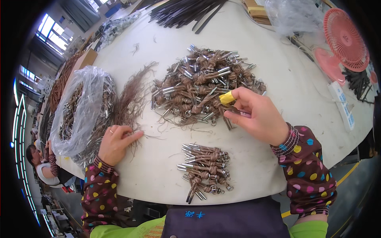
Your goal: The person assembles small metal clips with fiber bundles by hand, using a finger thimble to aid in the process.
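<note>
My left hand (116, 143), a ring on one finger, has its thumb and index finger pinched together on thin brown threads (150, 137). It is beside a heap of loose brown thread ends (133, 93). My right hand (260, 119), yellow tape around its index fingertip, is closed on a slim dark metal tool (238, 110); the grip hides most of it. That hand is at the near right edge of a large pile of knotted brown cords with silvery metal tips and rings (198, 85). A smaller, neater stack of the same knotted cords (206, 168) lies nearer me.
A clear plastic bag (85, 105) full of similar cords stands left. Dark flat strips (186, 14) lie at the far edge. On the right are a pink fan (345, 39) and a white power strip (342, 105). Another person (45, 170) sits beyond the table's left side.
</note>
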`<control>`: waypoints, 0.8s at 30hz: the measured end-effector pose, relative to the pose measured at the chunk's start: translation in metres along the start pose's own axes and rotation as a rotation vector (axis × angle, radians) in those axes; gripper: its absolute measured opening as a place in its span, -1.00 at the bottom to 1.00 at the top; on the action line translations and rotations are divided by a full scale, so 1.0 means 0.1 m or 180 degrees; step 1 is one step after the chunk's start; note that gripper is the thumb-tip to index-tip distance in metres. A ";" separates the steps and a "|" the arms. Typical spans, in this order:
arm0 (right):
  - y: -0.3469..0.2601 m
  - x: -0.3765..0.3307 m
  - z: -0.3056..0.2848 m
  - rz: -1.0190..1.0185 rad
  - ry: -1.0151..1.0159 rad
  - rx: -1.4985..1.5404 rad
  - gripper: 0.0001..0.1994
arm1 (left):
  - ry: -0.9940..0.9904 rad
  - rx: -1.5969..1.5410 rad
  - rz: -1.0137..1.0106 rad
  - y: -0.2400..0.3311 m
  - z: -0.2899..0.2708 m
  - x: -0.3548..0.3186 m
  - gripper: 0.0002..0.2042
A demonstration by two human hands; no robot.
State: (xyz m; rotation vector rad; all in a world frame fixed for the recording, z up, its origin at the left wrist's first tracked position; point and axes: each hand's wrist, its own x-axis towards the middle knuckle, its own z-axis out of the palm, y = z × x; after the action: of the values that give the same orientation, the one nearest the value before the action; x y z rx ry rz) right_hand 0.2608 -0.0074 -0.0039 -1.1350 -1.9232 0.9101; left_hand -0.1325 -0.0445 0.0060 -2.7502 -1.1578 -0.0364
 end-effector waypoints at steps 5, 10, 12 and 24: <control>0.06 0.00 0.13 -0.0140 0.0072 0.0090 -0.71 | 0.0748 -0.0752 -0.1132 0.27 -0.11 0.11 -0.70; 0.12 -0.02 0.11 -0.0015 0.0079 0.0108 -0.70 | 0.0267 -0.1523 -0.0281 0.81 -0.15 0.68 -0.76; 0.13 -0.02 0.11 0.0050 0.0155 0.0151 -0.69 | 0.0191 -0.1504 -0.0098 0.86 -0.15 0.78 -0.77; 0.10 -0.01 0.08 -0.0058 0.0067 0.0053 -0.70 | 0.0150 -0.1698 -0.0178 0.57 -0.17 0.75 -0.83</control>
State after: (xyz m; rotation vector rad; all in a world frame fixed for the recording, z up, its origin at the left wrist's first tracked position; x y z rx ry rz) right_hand 0.2587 -0.0067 -0.0160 -1.1114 -1.9026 0.8994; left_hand -0.0392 -0.0332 0.0211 -3.1357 -1.3766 -0.4807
